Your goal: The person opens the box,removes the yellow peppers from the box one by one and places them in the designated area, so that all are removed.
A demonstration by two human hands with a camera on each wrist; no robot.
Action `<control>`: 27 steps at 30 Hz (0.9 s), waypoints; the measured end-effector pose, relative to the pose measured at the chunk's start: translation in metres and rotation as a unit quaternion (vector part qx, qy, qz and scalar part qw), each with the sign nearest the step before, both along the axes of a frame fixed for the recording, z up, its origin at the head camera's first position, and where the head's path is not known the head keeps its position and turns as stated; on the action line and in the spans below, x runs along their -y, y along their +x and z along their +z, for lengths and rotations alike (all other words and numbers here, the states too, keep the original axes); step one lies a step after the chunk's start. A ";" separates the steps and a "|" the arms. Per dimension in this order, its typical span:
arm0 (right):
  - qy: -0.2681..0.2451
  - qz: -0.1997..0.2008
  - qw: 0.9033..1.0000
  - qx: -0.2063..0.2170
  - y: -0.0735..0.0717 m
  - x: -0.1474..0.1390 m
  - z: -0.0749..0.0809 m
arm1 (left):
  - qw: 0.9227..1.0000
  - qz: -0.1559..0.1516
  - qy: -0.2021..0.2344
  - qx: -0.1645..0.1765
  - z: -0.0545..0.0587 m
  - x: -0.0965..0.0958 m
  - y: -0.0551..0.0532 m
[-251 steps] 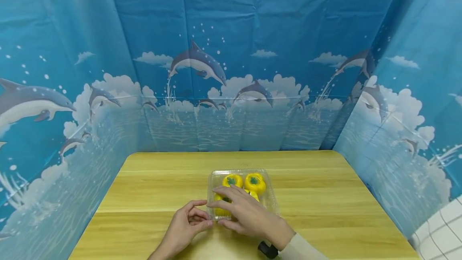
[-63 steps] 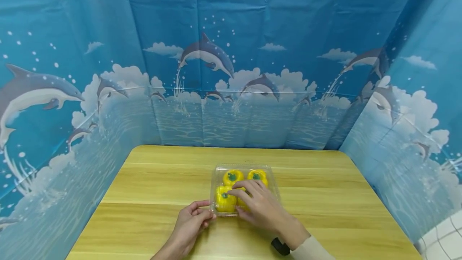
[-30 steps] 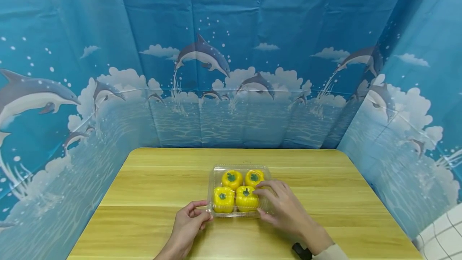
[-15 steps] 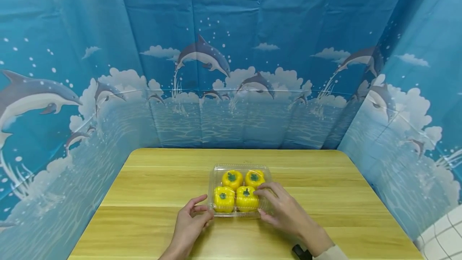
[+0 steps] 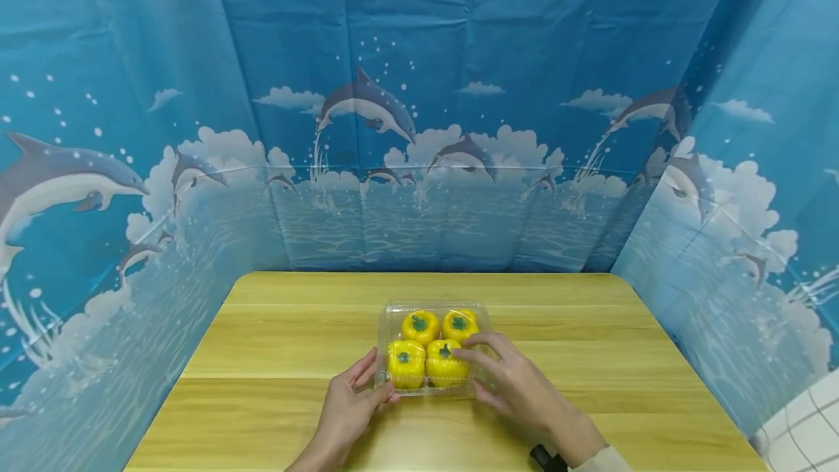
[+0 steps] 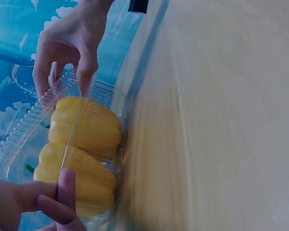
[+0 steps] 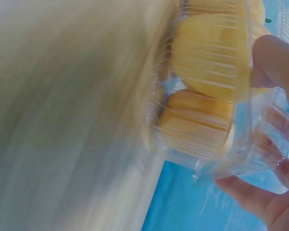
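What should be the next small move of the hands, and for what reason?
Perhaps squeeze the near rim of the clear container together at its corners. Four yellow peppers sit inside, the left hand grips the near left corner, and the right hand holds the right side; whether it is latched, I cannot tell.

Table (image 5: 262, 348): yellowish wood; the grain and a few pale lines run from left to right before me, and the far corners are rounded.
Sheet (image 5: 537, 35): blue, creased, rising in front of me and on both sides, with upright folds.
Dolphins (image 5: 370, 108): printed, grey with pale bellies, leaping; I see the biggest at my left.
Clouds (image 5: 223, 155): white and puffy, in a band across the print.
Water (image 5: 406, 231): paler blue with white ripples, below the clouds.
Grid (image 5: 802, 425): white with thin dark lines, low at my right; I cannot tell whether it is floor or cloth.
Light: soft, a pale sheen (image 5: 419, 450) lying on the wood nearest me.
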State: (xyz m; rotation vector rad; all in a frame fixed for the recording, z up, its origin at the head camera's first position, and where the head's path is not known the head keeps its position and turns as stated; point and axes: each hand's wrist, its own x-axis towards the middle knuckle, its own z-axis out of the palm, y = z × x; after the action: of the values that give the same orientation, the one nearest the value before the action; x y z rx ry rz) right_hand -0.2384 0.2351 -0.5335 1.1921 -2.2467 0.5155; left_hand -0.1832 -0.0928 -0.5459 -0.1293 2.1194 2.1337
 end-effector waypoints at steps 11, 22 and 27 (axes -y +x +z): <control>-0.004 0.036 0.999 0.034 -0.011 0.001 0.018 | 1.000 -0.003 -0.010 -0.002 0.000 0.002 -0.001; -0.065 0.061 0.995 0.049 -0.026 -0.024 0.045 | 1.000 -0.006 -0.011 -0.018 -0.002 0.009 -0.003; -0.082 0.049 0.995 0.033 -0.028 -0.030 0.050 | 1.000 -0.012 -0.011 -0.012 -0.003 0.009 -0.002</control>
State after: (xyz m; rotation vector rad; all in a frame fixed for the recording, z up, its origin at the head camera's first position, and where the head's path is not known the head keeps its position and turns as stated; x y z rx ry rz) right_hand -0.2659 0.2652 -0.4838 1.2200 -2.1615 0.7717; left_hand -0.1854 -0.1022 -0.5490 -0.0803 2.1454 2.1100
